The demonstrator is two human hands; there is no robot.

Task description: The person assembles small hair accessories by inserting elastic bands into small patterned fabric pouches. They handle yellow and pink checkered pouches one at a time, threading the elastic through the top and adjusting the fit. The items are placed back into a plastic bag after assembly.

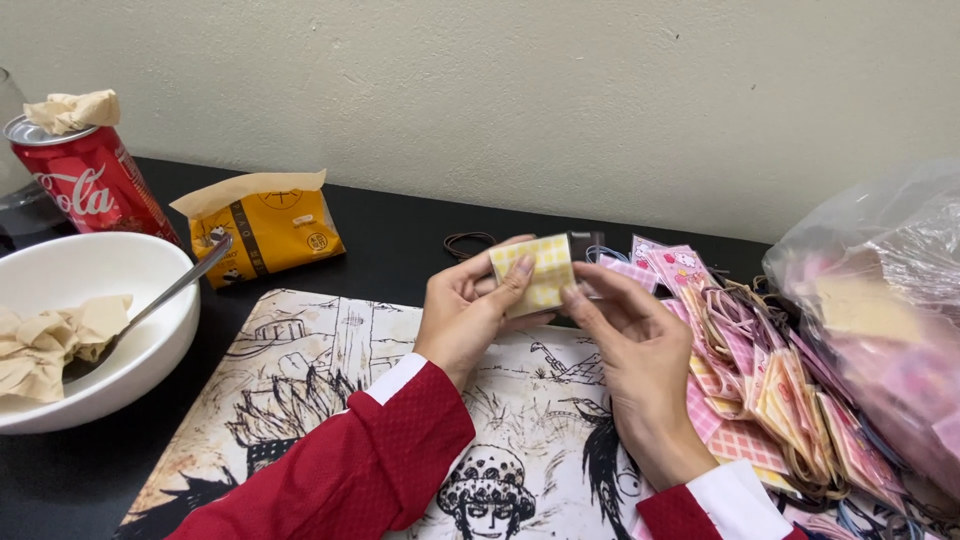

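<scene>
Both hands, left hand [468, 315] & right hand [630, 345], fingers pinching yellow checked packet [535, 270] w/ pink packet pile [770, 390] beside.

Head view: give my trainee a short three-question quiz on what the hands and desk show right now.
1. True or false: both hands hold the yellow checked packet.
2. What rests in the white bowl? A) metal spoon B) scissors C) pen
3. On which side of the right hand does the pile of pink and yellow packets lie?

Key: 1 true, the left hand grips it too. 2 A, the metal spoon. 3 its right side.
</scene>
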